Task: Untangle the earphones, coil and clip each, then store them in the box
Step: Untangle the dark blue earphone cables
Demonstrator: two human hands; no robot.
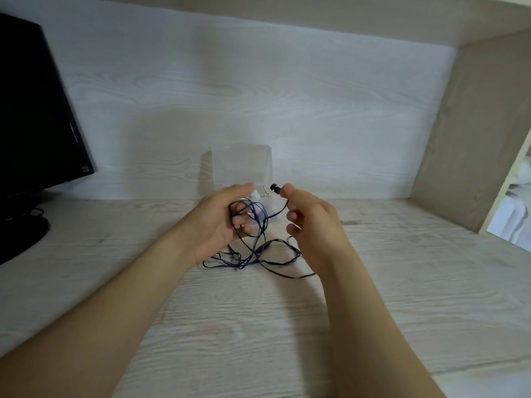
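A dark blue earphone cable hangs between my hands, its loose loops lying tangled on the wooden desk. My left hand holds several loops of the cable wound over its curled fingers. My right hand pinches the cable just behind a black earbud, which it holds up in front of the box. The clear plastic box stands open behind my hands, its lid raised against the wall. Inside it I see white earphone parts and a small metal clip, partly hidden by my fingers.
A black monitor with its round base and cables stands at the left of the desk. A wooden side panel closes the desk on the right, with a shelf board overhead.
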